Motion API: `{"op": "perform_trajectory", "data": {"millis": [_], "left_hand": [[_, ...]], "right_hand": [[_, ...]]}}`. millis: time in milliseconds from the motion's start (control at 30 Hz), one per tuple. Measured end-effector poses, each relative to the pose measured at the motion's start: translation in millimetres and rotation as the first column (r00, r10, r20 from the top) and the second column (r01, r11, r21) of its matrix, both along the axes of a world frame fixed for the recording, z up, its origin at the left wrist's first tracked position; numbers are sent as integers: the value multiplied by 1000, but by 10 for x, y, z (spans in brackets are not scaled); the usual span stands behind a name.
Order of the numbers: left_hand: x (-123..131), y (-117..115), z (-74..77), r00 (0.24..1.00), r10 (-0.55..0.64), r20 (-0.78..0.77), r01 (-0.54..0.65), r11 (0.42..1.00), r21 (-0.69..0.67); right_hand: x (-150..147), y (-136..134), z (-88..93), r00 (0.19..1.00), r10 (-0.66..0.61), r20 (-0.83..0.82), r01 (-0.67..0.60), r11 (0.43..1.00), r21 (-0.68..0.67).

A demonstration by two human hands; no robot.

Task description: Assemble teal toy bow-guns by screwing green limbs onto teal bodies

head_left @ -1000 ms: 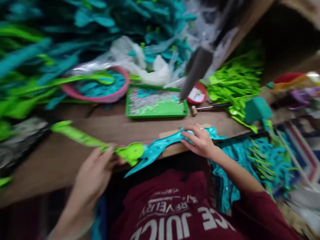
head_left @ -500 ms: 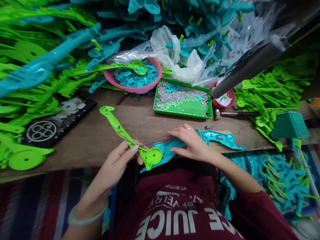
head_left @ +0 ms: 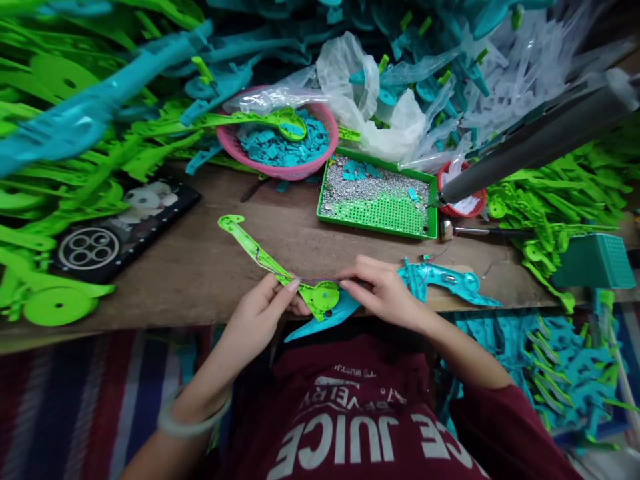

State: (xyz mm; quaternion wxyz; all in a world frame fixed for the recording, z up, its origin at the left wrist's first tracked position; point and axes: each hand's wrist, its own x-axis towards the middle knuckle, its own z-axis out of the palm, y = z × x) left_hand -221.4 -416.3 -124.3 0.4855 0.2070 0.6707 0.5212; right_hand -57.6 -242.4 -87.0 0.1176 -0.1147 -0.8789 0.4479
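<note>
My left hand [head_left: 270,303] is closed on a long bright green plastic piece [head_left: 245,241], thumb on top. This piece has a hooked far end, a round disc near me and thin wires along its open channel. My right hand [head_left: 383,290] has its thumb and fingers drawn together just right of the disc, at a thin wire [head_left: 321,279] that runs across from the green piece. Beneath both hands lies a blue plastic shell [head_left: 327,317], partly covered by the green piece and my right hand. Another blue shell piece [head_left: 450,280] with small metal parts rests to the right.
Beyond my hands stand a green tray [head_left: 380,227] of small metal screws, a pink basket [head_left: 280,172] of blue bits and a red basket [head_left: 473,207]. A phone [head_left: 127,230] lies left. A dark grey bar [head_left: 540,143] slants in from the right. Green and blue parts pile around.
My right hand has drawn its fingers together at the wire, off the blue shell where it lay flatter. The green piece appears slightly turned, and the whole view has shifted a little.
</note>
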Motion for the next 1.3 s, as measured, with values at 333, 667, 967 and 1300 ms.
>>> {"op": "perform_trajectory", "data": {"millis": [333, 667, 967, 1300], "left_hand": [[-30, -182, 17, 677, 53, -734, -12, 998, 61], [-18, -235, -221, 300, 67, -952, 334, 927, 170], [-29, -265, -295, 4, 152, -988, 465, 875, 136], [-9, -97, -107, 213, -66, -975, 376, 926, 20]], "right_hand": [[-43, -324, -61, 993, 36, 108, -70, 940, 334], [-99, -431, -213, 992, 87, 93, -122, 863, 491], [-90, -368, -189, 985, 18, 170, -76, 937, 341], [-25, -210, -117, 946, 182, 267, -313, 718, 621]]}}
